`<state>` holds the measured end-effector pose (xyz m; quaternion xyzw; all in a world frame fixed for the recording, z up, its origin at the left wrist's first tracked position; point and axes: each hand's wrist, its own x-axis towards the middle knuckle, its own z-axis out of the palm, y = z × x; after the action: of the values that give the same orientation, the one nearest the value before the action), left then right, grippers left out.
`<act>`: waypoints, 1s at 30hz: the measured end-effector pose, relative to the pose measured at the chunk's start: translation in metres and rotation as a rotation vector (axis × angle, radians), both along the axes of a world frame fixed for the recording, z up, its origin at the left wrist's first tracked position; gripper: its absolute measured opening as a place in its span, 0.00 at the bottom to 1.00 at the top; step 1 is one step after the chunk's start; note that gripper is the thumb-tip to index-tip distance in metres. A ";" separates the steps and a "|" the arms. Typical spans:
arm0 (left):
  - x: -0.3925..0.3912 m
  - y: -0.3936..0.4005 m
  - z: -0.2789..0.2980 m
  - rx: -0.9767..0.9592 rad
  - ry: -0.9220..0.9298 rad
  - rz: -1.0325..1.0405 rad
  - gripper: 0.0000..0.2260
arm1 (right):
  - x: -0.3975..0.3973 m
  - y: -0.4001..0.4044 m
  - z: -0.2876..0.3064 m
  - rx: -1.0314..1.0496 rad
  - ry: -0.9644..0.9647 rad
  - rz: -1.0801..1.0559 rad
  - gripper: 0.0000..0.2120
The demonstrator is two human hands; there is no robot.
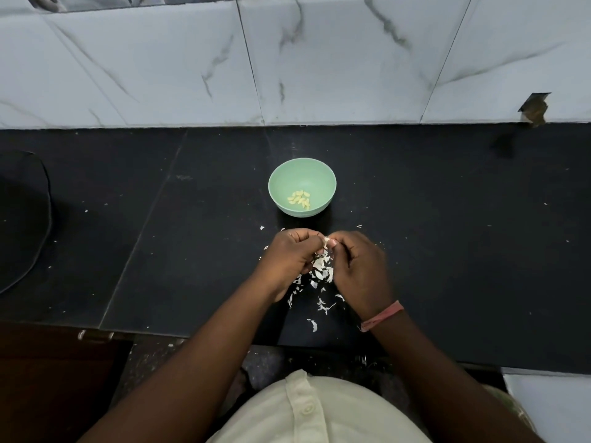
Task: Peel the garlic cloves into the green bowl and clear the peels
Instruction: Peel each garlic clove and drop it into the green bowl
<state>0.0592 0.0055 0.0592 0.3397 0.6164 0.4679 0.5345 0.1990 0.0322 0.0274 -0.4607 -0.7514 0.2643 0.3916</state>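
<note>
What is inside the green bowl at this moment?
The green bowl holds a small cluster of peeled garlic cloves near the bottom, toward its near side. No peels show inside. The near wall hides a little of the inside; the exact number of cloves is hard to tell.

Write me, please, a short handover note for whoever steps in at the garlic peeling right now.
Left hand and right hand: both pinch one small white garlic clove between them, just in front of the bowl, skin partly off.
Round pale green bowl: on the black stone counter, holding a cluster of peeled yellowish cloves.
White papery peels: scattered on the counter under and behind the hands.
Done: several cloves peeled.
Left: finish this clove, drop it in the bowl, clear the peels. No unpeeled cloves visible elsewhere.
</note>
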 end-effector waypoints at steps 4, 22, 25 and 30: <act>0.000 -0.002 -0.001 0.011 0.086 -0.020 0.07 | -0.004 0.000 -0.005 0.018 -0.150 0.035 0.07; 0.006 0.006 -0.006 -0.064 -0.285 0.101 0.13 | -0.004 0.006 -0.006 0.000 -0.104 0.009 0.12; 0.006 0.006 -0.011 -0.028 -0.282 0.092 0.11 | -0.003 0.004 -0.005 0.037 -0.106 0.016 0.17; 0.008 0.008 -0.011 -0.006 -0.363 0.079 0.06 | -0.007 0.004 -0.006 -0.033 -0.015 -0.065 0.12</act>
<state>0.0668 0.0132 0.0477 0.2237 0.5243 0.5402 0.6191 0.1918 0.0363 0.0211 -0.4933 -0.7345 0.2605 0.3865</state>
